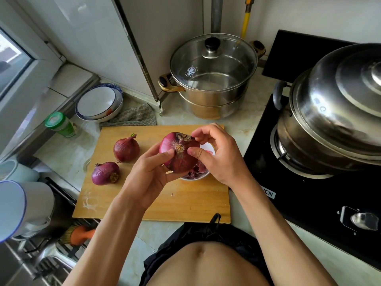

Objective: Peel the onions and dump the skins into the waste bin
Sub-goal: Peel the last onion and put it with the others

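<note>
Above the middle of the wooden cutting board (144,195), a red onion (179,152) is held root end up, and it hides most of a small white bowl (203,176) beneath it; only the bowl's rim and some purple skins (198,169) inside it show at about 5 o'clock from the onion. The left hand (151,172) cups the onion from below with curled fingers, its thumb lying across the near side. The right hand (216,153) comes in from 3 o'clock, thumb pressed by the root and fingertips pinching a flap of dry skin at the top. Two more unpeeled onions lie on the board at 9 o'clock: one with a green sprout (126,149) and a smaller one (105,173) nearer. At 12 o'clock on the tabletop (68,153) stands a glass-lidded steel pot (213,77), seemingly empty. Stacked bowls (100,103) sit at 10 o'clock. No waste bin can be made out.
</note>
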The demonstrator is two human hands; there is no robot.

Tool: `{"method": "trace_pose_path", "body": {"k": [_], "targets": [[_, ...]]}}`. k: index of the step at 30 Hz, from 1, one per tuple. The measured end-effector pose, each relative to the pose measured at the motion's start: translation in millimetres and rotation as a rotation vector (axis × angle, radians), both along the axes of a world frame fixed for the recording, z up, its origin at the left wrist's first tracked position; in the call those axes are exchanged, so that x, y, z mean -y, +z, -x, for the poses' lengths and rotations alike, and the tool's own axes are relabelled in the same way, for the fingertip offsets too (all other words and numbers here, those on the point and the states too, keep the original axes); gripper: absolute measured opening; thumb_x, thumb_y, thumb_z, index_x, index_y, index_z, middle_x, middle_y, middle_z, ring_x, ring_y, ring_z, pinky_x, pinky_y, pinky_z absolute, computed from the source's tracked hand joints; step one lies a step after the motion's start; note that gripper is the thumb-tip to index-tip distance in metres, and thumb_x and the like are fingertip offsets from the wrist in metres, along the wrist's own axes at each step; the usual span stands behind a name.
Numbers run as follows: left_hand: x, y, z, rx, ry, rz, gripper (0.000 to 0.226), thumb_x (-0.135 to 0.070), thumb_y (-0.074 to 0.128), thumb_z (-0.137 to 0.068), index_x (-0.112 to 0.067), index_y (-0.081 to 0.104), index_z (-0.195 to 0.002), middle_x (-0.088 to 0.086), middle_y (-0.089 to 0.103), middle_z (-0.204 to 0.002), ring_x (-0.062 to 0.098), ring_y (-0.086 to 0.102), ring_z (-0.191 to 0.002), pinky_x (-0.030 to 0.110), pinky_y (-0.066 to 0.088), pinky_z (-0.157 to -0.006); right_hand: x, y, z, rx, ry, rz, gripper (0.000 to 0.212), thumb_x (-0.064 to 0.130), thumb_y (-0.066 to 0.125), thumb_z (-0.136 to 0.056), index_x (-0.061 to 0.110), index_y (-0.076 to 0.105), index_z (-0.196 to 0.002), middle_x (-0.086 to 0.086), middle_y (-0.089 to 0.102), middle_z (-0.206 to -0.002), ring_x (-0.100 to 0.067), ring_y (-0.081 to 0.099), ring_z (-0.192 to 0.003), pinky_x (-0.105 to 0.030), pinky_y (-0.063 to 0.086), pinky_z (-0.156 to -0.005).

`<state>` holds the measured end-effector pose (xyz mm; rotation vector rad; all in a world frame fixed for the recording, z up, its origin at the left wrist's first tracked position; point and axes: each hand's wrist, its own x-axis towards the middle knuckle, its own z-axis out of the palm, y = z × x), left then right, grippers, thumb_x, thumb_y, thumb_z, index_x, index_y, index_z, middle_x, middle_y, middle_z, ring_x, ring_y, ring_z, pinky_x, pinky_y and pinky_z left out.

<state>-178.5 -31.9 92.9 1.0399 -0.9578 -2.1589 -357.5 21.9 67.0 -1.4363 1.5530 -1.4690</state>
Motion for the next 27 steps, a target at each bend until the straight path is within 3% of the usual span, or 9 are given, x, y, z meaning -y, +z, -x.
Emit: {"method": "trace_pose_path", "body": {"k": [9,16,21,27], "targets": [[-4,-5,-2,0.021,0.027,-0.008,0.042,-0.011,0.065,-0.083,-0.005,0.066,-0.125,0.018,0.073,-0.116,0.034,0.075,-0.099,0.045,0.063,-0.079,-5,-3,-6,-0.045,0.010,-0.025,0.012,0.013,0.074,-0.086,0.013,0.065,-0.093,0.014,0.058,-0.084,-0.009,0.059,-0.081,-0.033,0.051,-0.077],[-8,-2,2,0.009,0.044,-0.001,0.044,-0.010,0.060,-0.087,-0.003,0.062,-0.131,0.018,0.072,-0.122,0.032,0.074,-0.104,0.042,0.063,-0.081,-8,-2,-1,0.099,-0.060,-0.067,0.037,0.028,0.081,-0.081,0.017,0.065,-0.113,0.004,0.064,-0.110,-0.008,0.062,-0.097,-0.015,0.051,-0.080],[-7,0,2,0.012,0.050,0.013,0.046,-0.010,0.060,-0.089,-0.002,0.060,-0.134,0.020,0.070,-0.126,0.034,0.072,-0.110,0.044,0.062,-0.084,-9,-7,-5,0.001,-0.123,-0.016,0.033,0.034,0.076,-0.085,0.015,0.073,-0.112,0.005,0.068,-0.109,-0.009,0.065,-0.103,-0.028,0.054,-0.089],[-8,-3,-2,0.009,0.041,0.010,0.043,-0.011,0.066,-0.087,-0.006,0.064,-0.130,0.017,0.072,-0.123,0.032,0.074,-0.106,0.043,0.062,-0.083,-10,-7,1,0.092,-0.100,-0.059,0.020,0.021,0.078,-0.086,0.014,0.077,-0.105,0.002,0.072,-0.105,-0.009,0.068,-0.097,-0.025,0.056,-0.082]]}}
